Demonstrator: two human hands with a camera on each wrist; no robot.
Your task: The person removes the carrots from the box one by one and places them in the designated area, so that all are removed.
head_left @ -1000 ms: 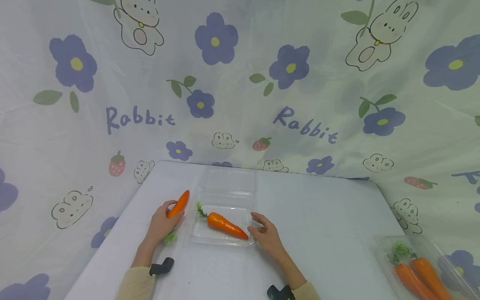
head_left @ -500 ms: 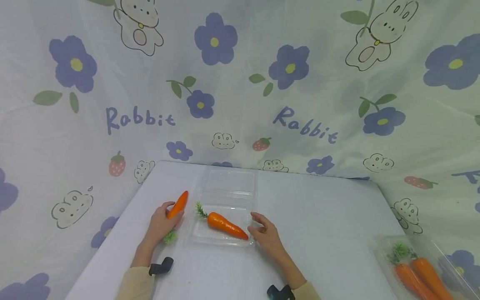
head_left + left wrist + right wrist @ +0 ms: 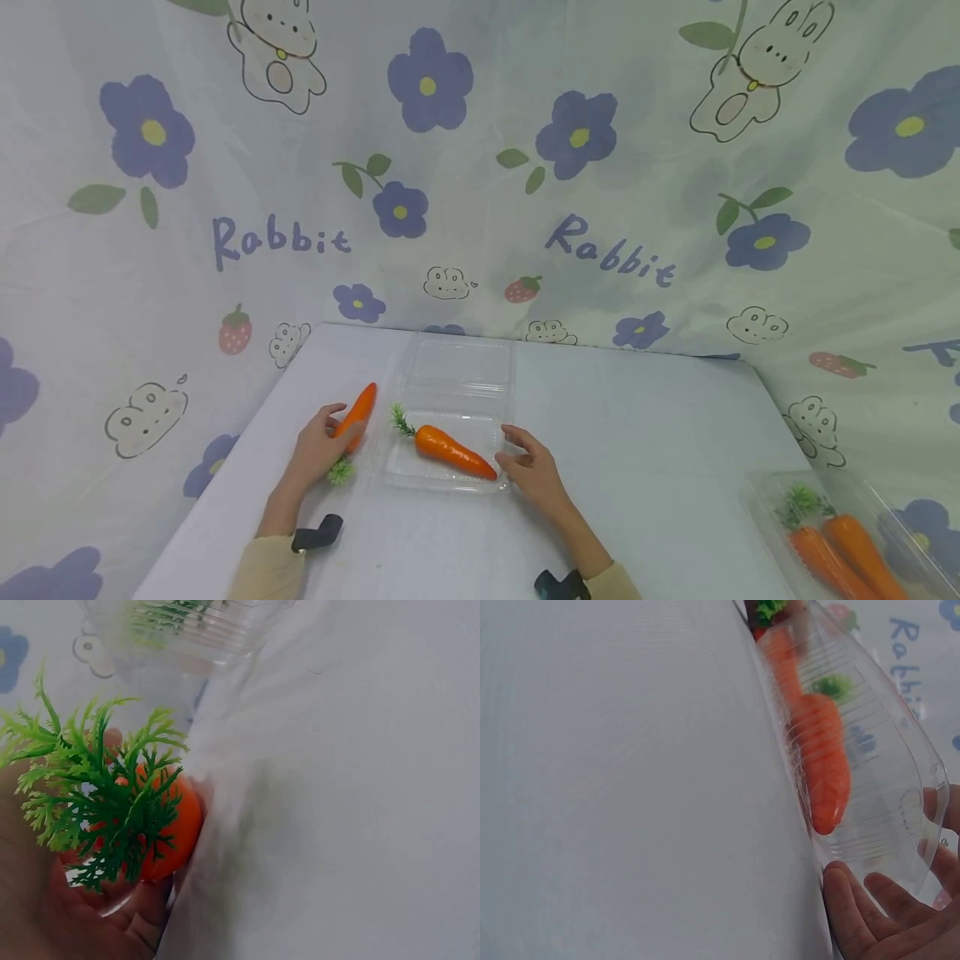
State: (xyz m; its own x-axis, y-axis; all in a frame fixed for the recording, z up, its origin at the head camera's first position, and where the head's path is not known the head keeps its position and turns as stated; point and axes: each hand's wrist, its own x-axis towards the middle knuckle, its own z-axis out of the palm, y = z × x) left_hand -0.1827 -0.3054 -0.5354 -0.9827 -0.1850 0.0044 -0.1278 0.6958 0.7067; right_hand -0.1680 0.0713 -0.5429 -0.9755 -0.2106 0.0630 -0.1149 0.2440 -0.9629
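Observation:
An orange carrot (image 3: 364, 406) with a green leafy top (image 3: 112, 795) lies left of the open clear plastic box (image 3: 397, 477). My left hand (image 3: 318, 446) grips it round its thick end, thumb across the near side and fingers on the far side. A second carrot (image 3: 450, 450) lies slantwise in the box, leaves (image 3: 400, 419) at the left and tip toward the right. At the box's right edge, my right hand (image 3: 536, 475) holds the rim between thumb and curled fingers; fingertips (image 3: 930, 802) overlap the clear rim in the right wrist view.
The box's clear lid (image 3: 459, 362) lies folded back behind it. A further clear box (image 3: 765, 500) with two carrots (image 3: 862, 550) stands at the right front. A rabbit-and-flower patterned cloth (image 3: 480, 208) hangs around the white table (image 3: 645, 433).
My left hand has shifted slightly toward me and to the left, and the carrot it grips has slid a little the same way. The right hand and the box have stayed put.

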